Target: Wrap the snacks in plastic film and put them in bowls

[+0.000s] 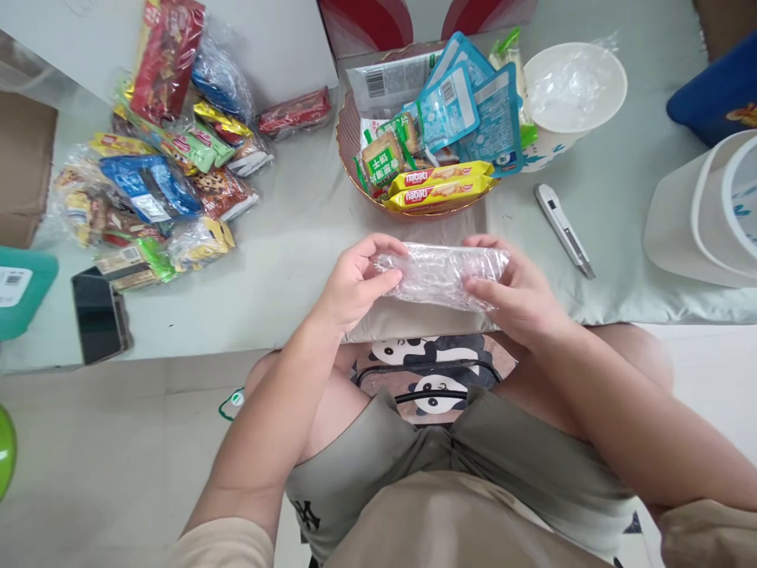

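Note:
Between both hands, at the table's front edge, a crinkled clear plastic wrapper [434,272] is stretched sideways. My left hand [360,280] pinches its left end between thumb and fingers. Its right end is gripped by my right hand [514,292], thumb on top and fingers behind. Just beyond the hands stands a pink ribbed glass bowl [348,146] of packaged snacks. In it lie yellow wafer packs [441,185], green-labelled biscuit packs [382,158] and blue pouches [446,106]. A white box cutter [564,229] lies right of the bowl, its tip toward me.
A paper cup [568,102] stuffed with clear plastic stands beside the bowl. White bins [680,213] and a blue container [715,95] are at right. At left lie a heap of snack packs [159,173], a phone [98,315] and a teal container [27,292]. One red pack [296,113] lies apart.

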{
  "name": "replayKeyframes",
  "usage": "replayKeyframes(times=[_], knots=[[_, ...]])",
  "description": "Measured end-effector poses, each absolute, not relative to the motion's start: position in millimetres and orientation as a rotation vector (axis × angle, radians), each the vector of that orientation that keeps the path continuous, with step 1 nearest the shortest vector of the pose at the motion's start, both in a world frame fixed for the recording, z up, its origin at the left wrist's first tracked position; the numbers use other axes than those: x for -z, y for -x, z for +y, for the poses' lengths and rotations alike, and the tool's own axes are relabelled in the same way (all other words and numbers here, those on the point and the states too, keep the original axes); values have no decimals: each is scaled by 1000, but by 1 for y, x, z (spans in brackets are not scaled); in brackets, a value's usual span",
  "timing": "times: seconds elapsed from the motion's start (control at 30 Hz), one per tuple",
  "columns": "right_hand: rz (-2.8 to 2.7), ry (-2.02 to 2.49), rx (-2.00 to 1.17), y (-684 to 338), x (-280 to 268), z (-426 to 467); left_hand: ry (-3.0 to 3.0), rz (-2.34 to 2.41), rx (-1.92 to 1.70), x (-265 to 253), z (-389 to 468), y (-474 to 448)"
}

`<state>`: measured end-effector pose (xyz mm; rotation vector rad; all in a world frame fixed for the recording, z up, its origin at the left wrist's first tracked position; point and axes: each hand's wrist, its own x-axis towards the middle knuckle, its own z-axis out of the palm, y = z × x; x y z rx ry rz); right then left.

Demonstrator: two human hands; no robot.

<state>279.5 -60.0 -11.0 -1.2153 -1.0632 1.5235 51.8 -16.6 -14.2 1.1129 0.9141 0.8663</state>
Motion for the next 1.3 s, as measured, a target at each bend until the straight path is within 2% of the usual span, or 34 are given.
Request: replayKeyframes(times=[0.1,0.27,0.43,0.53,0.73,0.97,1.17,1.3], knots=[[-894,1120,-1726,-279,10,-61,-1318,920,-930,21,-16,-58],[-931,1124,-1610,-277,14,-65,-1841,1239,-1109,18,-25,-73],[-1202,1071,-1437,-274,18,-64,-1589,1012,-889,7,-35,-83],[-1306,1038,-1381,-273,18,-63,-1460,961,-889,8,-37,-86],[-1265,1296,-1066,-272,17,-60,-1276,879,-952,4,-42,-86],[-1273,1065,-1298,-261,20,-64,-928,844,-871,-2,-48,-84],[-1130,1028,-1522,-260,17,-67,-972,1029,-958,1,-54,-89],[-1130,1110,-1418,-264,13,-66,-1046,1080,-895,-1,-55,-95]])
